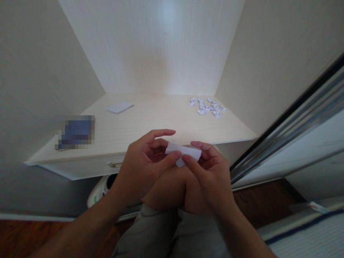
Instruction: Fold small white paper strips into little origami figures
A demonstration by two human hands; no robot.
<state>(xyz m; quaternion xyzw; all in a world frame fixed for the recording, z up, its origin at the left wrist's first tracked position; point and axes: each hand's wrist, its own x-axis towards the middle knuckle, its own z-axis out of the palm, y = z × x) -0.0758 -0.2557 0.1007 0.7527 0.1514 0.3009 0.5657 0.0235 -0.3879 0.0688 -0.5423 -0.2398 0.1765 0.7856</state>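
A seated person pinches a small white paper strip (188,150) between thumbs and forefingers, the left hand (145,165) closed on its left end and the right hand (212,175) on its right, above the knees before the pale surface (150,122). Folded paper scraps (208,106) lie at 1 o'clock from the strip, and a flat sheet (119,106) at 11 o'clock.

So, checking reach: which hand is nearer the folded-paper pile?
Right. Both hold the paper strip; the right hand is below the pile, the left hand further left.
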